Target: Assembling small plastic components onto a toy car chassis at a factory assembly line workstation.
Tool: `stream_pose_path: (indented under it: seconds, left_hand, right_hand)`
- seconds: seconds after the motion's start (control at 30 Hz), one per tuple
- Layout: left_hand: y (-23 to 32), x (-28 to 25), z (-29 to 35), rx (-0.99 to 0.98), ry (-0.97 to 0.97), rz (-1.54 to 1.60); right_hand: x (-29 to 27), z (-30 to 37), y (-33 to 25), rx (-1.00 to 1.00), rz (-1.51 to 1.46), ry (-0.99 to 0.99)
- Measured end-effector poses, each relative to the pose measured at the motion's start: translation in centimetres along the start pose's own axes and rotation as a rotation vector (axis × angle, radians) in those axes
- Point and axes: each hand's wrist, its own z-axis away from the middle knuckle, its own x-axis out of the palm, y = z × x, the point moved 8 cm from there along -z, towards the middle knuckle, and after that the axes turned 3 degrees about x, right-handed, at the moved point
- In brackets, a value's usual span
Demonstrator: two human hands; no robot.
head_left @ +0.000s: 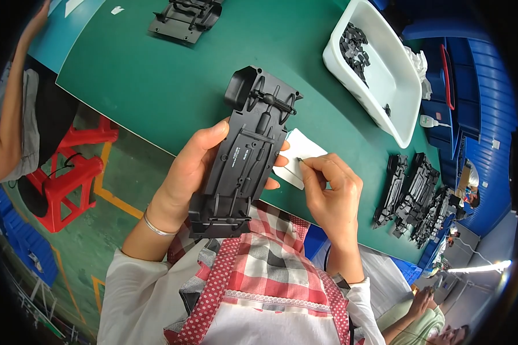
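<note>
My left hand [193, 161] is wrapped round a black plastic toy car chassis [242, 155], its underside with moulded axles and pipes turned up. Fingertips of that hand show past the chassis's right edge. Just right of it, my right hand [334, 187] is closed in a pinch above a white sheet [298, 150] on the table. A tiny dark piece [299, 160] shows at its fingertips, too small to name. Another black chassis [184, 22] lies at the far edge of the view.
On the green table [138, 86], a white plastic bin [380, 86] holds small black parts [354, 49]. Several black chassis parts [411, 192] are stacked at the right. Red stools [75, 178] and another person's arm [14, 109] are at left. A small white bottle [429, 121] lies beyond the bin.
</note>
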Motion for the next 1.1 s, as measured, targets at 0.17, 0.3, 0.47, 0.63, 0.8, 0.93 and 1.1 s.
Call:
stream_pose_path:
  seconds: [0.17,0.3,0.47,0.63,0.8,0.93,1.1]
  left_hand:
    - [0.0,0.0,0.2,-0.005,0.025,-0.002]
    - [-0.1,-0.1,0.2,-0.005,0.010,0.023]
    - [-0.3,-0.2,0.0,-0.019,-0.013,0.074]
    - [-0.1,-0.1,0.3,0.000,-0.002,0.016]
    - [0.3,0.4,0.7,-0.027,0.037,-0.112]
    - [0.4,1.2,1.0,-0.015,0.090,-0.222]
    - [0.7,1.2,1.3,-0.038,0.124,-0.242]
  right_hand:
    - [-0.1,-0.1,-0.2,0.022,0.031,-0.038]
    - [-0.4,-0.1,0.2,0.057,-0.021,-0.005]
    - [-0.2,-0.1,0.5,0.043,-0.006,-0.001]
    - [-1.0,-0.6,1.0,0.165,-0.196,-0.030]
    - [-1.7,-3.4,-0.9,0.181,-0.708,-0.102]
    - [0.0,-6.1,-4.0,-0.063,-0.816,-0.224]
    - [1.5,-7.4,-5.4,-0.079,-0.647,-0.286]
